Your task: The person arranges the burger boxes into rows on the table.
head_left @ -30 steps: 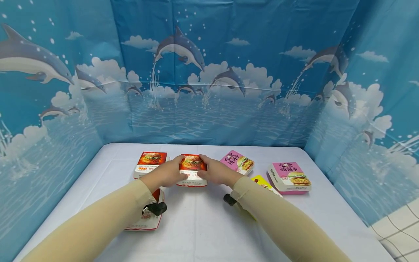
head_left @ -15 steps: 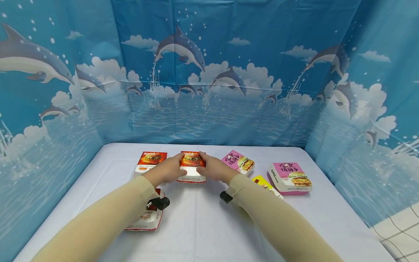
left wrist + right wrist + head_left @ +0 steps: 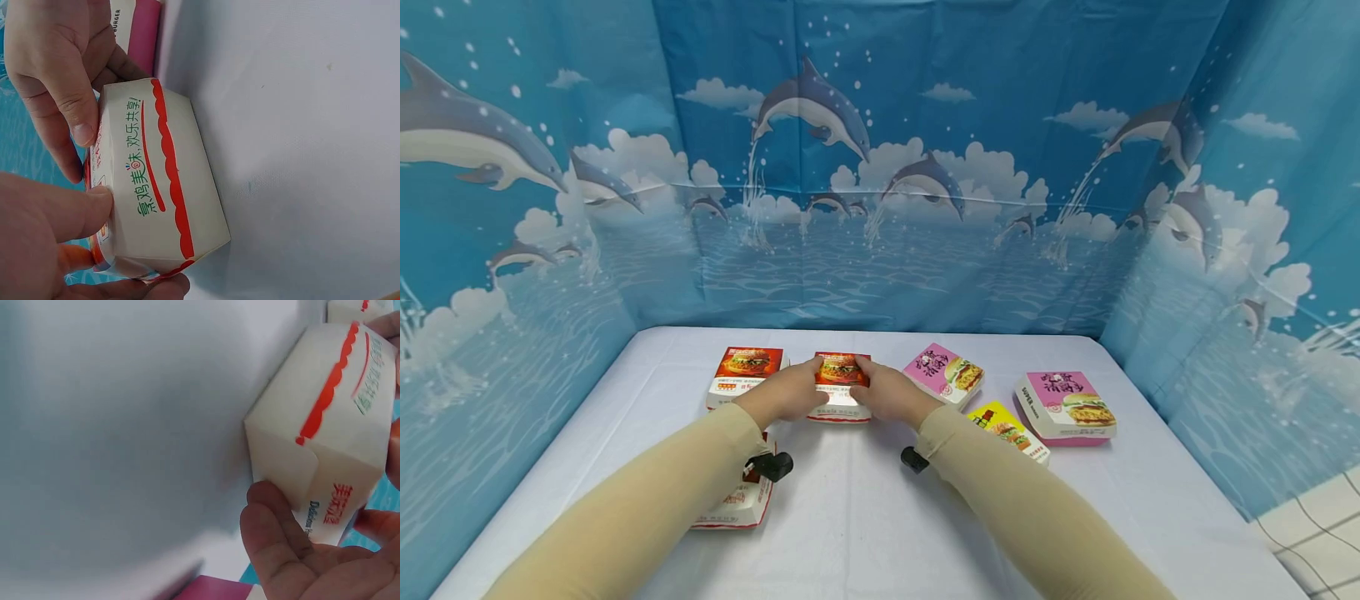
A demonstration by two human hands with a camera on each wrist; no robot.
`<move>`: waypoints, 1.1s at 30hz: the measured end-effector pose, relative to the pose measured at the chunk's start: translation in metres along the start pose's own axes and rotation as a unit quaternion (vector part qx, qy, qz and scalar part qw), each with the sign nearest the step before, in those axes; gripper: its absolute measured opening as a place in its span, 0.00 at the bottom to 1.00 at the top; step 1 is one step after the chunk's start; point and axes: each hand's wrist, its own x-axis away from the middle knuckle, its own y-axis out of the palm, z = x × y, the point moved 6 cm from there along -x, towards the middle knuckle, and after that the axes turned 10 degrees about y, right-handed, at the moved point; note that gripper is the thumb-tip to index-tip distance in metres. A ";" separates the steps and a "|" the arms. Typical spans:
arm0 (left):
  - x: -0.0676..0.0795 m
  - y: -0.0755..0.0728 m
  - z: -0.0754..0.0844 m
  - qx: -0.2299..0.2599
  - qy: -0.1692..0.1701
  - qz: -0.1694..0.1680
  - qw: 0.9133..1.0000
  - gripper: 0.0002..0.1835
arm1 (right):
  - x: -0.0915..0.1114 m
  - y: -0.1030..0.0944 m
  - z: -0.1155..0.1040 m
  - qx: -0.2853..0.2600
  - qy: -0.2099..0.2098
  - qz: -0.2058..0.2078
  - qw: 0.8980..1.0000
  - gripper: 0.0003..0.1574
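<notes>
A red-topped burger box (image 3: 841,372) with white sides sits at the middle of the white table (image 3: 865,517), held between both hands. My left hand (image 3: 788,390) grips its left side and my right hand (image 3: 886,390) grips its right side. In the left wrist view the box (image 3: 165,187) shows green and red print on its white side. There the left hand's thumb (image 3: 75,212) presses the near edge and the right hand (image 3: 59,75) holds the far end. The right wrist view has the box (image 3: 319,419) against the right hand's fingers (image 3: 281,550).
Another red box (image 3: 747,372) lies just left of the held one. A pink box (image 3: 943,373), a yellow box (image 3: 1009,429) and a second pink box (image 3: 1063,406) lie to the right. A red-and-white box (image 3: 737,504) lies under my left forearm. A blue dolphin backdrop (image 3: 880,167) surrounds the table.
Both hands have moved the red box a little farther from me, toward the back of the table, in line with the other red box. The grip is the same.
</notes>
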 end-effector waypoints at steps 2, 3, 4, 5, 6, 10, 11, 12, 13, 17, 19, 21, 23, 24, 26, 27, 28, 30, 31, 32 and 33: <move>0.000 0.000 0.000 0.000 -0.001 -0.001 1.000 0.45 | 0.001 0.002 0.001 -0.007 0.003 0.000 1.000 0.46; 0.000 0.000 0.001 -0.001 -0.001 -0.003 1.000 0.45 | 0.001 0.004 0.002 -0.009 0.004 -0.001 1.000 0.47; 0.000 0.000 0.001 -0.003 -0.003 -0.003 1.000 0.45 | 0.001 0.005 0.002 -0.013 0.006 -0.002 1.000 0.47; 0.000 0.000 0.001 -0.005 -0.005 -0.004 1.000 0.45 | 0.001 0.007 0.003 -0.019 0.007 -0.002 1.000 0.47; -0.001 0.000 0.001 -0.004 -0.007 -0.003 1.000 0.45 | 0.002 0.008 0.003 -0.023 0.005 -0.002 1.000 0.47; -0.001 0.001 0.001 -0.010 -0.010 -0.003 1.000 0.45 | 0.002 0.012 0.004 -0.024 -0.011 0.002 1.000 0.48; -0.001 0.001 0.002 -0.010 -0.011 -0.002 1.000 0.45 | 0.002 0.013 0.005 -0.024 -0.015 0.001 1.000 0.48; -0.001 0.001 0.002 -0.010 -0.011 -0.001 1.000 0.45 | 0.002 0.014 0.005 -0.024 -0.020 0.001 1.000 0.48; -0.001 0.001 0.001 -0.010 -0.013 0.000 1.000 0.46 | 0.001 0.015 0.005 -0.024 -0.022 0.001 0.999 0.48; -0.002 0.002 0.000 -0.009 -0.018 0.002 1.000 0.46 | 0.001 0.018 0.006 -0.018 -0.023 -0.002 1.000 0.47; -0.002 0.002 -0.001 -0.008 -0.019 0.002 1.000 0.46 | 0.001 0.019 0.006 -0.013 -0.021 -0.003 1.000 0.47; -0.002 0.003 -0.001 -0.006 -0.019 0.002 1.000 0.46 | 0.001 0.020 0.006 -0.009 -0.017 -0.005 1.000 0.47; -0.002 0.003 -0.001 -0.004 -0.018 0.001 1.000 0.46 | 0.001 0.020 0.007 -0.006 -0.013 -0.004 1.000 0.46; -0.002 0.003 -0.001 -0.002 -0.019 0.002 1.000 0.46 | 0.002 0.020 0.007 -0.004 -0.011 -0.004 1.000 0.46; -0.002 0.003 -0.001 0.000 -0.020 0.003 1.000 0.46 | 0.002 0.020 0.007 -0.003 -0.009 -0.003 1.000 0.46; -0.001 0.003 0.000 -0.001 -0.020 0.003 1.000 0.46 | 0.002 0.020 0.008 -0.003 -0.007 -0.003 1.000 0.46; -0.001 0.003 0.000 0.000 -0.020 0.004 1.000 0.46 | 0.003 0.020 0.008 -0.005 -0.006 -0.004 1.000 0.46; -0.001 0.003 0.001 0.000 -0.021 0.004 1.000 0.46 | 0.003 0.020 0.008 -0.007 -0.003 -0.005 1.000 0.46; 0.000 0.003 0.001 0.001 -0.021 0.005 1.000 0.46 | 0.003 0.020 0.008 -0.008 -0.003 -0.006 1.000 0.46; -0.001 0.003 0.002 0.000 -0.021 0.004 1.000 0.46 | 0.003 0.020 0.008 -0.009 -0.002 -0.007 1.000 0.46; 0.000 0.003 0.002 0.000 -0.021 0.004 1.000 0.46 | 0.003 0.020 0.008 -0.009 -0.001 -0.007 1.000 0.46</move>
